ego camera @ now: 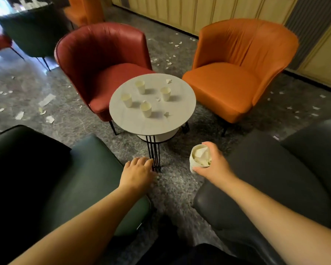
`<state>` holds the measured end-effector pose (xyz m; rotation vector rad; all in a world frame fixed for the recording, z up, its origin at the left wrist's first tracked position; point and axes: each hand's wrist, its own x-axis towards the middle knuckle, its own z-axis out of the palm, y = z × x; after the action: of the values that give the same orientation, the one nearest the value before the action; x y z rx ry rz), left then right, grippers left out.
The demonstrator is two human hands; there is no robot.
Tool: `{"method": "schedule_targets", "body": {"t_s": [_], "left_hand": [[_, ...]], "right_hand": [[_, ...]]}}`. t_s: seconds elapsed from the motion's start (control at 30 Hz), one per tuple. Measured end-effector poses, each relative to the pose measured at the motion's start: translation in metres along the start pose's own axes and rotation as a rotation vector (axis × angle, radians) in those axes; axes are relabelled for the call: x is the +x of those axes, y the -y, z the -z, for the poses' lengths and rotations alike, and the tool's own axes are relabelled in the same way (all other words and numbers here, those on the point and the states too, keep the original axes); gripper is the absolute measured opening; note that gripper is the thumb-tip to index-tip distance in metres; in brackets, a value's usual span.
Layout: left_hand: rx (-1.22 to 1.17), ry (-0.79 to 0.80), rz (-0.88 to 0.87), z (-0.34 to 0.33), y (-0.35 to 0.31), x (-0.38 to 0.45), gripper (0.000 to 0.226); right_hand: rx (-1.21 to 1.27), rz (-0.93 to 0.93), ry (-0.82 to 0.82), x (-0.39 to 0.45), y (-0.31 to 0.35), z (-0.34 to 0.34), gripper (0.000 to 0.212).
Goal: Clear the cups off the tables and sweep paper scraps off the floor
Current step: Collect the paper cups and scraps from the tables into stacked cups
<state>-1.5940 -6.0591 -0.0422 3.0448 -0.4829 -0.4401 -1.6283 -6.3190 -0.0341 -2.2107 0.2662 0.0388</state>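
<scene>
At centre, head view: round white table [141,123] on black wire legs, bearing four upright paper cups [145,109], well apart, and small paper scraps [168,81] among them. Right hand [211,165]: fingers curled round a fifth cup [196,159] stuffed with crumpled paper, held below the tabletop. Left hand [137,171]: fingers relaxed and spread, holding nothing, near the table legs. Grey floor [88,127]: scraps scattered left, behind and right. Seating around the table: red armchair [103,60], orange armchair [237,73], green armchair [75,178], dark grey armchair [275,178].
</scene>
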Motion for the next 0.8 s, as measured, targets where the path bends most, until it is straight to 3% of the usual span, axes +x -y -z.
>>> {"method": "schedule_targets", "body": {"t_s": [0.43, 0.8], "left_hand": [[-0.044, -0.008, 0.074, 0.030, 0.081, 0.150, 0.054], [-0.076, 0.053, 0.101, 0.033, 0.111, 0.240, 0.057]], "right_hand": [[0.017, 0.022, 0.042, 0.175, 0.052, -0.042, 0.086], [-0.007, -0.051, 0.085, 0.282, 0.054, -0.050, 0.087]]}}
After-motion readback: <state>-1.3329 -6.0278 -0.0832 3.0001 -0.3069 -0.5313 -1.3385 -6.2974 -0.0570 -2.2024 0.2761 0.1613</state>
